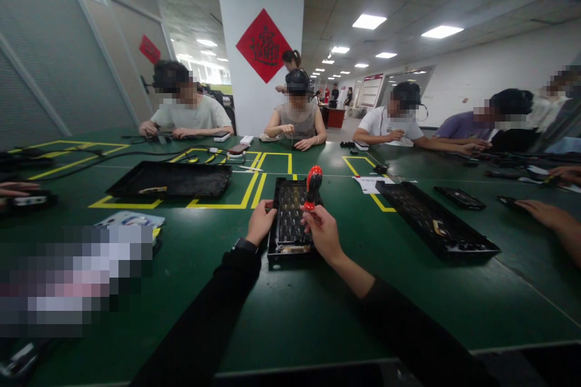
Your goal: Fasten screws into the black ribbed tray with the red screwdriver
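Observation:
A shallow black plastic housing (pixel 289 258) lies in front of me, its ribbed inside facing up, with a pale strip (pixel 294 249) along its near end. My left hand (pixel 260 222) grips its left wall, the thumb over the rim. Closed around the lower part of a red and black screwdriver (pixel 314 186) is my right hand (pixel 324 233). The screwdriver stands nearly upright over the right side of the housing. Its tip is hidden behind my fingers, so contact with a screw does not show.
A larger black housing (pixel 172 180) lies left, another (pixel 438 221) right, beside a small black panel (pixel 459 198). Cables (pixel 109 157) cross the green table (pixel 295 326) at left. Co-workers sit opposite; another person's hand (pixel 544 214) is at right, one (pixel 18 189) at left.

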`<state>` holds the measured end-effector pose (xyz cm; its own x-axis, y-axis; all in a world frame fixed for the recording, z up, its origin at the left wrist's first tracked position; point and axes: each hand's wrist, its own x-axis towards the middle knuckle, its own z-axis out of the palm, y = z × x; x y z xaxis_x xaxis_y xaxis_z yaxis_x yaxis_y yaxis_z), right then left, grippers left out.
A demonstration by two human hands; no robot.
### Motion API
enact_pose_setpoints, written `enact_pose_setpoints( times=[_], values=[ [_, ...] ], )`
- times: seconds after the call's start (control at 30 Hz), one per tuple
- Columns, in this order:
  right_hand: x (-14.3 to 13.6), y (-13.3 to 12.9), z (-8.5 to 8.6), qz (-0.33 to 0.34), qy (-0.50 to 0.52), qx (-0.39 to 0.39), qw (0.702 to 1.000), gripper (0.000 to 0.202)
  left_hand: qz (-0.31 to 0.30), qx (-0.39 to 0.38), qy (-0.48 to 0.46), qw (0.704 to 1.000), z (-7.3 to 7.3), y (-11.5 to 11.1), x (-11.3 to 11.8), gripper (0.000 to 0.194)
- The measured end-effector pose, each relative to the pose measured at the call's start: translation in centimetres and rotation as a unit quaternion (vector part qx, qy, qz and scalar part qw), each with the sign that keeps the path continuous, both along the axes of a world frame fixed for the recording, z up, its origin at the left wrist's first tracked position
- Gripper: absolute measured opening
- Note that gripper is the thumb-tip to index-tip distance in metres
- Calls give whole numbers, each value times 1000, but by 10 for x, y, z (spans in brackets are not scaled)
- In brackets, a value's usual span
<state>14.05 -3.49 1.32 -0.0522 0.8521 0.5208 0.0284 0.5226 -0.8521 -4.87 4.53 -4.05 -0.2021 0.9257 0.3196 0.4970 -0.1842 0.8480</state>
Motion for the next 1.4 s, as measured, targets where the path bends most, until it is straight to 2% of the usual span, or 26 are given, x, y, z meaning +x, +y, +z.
enact_pose_setpoints(
  times=[0.2, 0.43, 0.67, 0.8, 0.9, 1.2, 1.4],
  values=[
    [-2, 4, -5, 7, 50, -39, 998, 23, 5, -3, -5, 1000, 0, 1, 0, 28],
    [-1, 0, 0, 16, 21, -23, 999, 24, 5, 7, 0, 1000, -2, 1, 0, 28],
    [-1, 2, -2, 15, 16, -43, 999, 25, 1, 3, 5, 1000, -1, 1, 0, 28],
    [0, 0, 1, -16, -6, 0, 1000, 21, 0, 2, 6, 1000, -1, 1, 0, 27],
    [1, -2, 4, -15, -31, 19, 999, 19, 0, 3, 3, 1000, -1, 1, 0, 28],
    [-1, 1, -3, -27, 6, -14, 1000, 21, 3, 0, -13, 1000, 1, 0, 1, 26],
    [-1, 1, -1, -1, 1, -16, 1000, 22, 3, 1, -14, 1000, 0, 1, 0, 27]
  ],
)
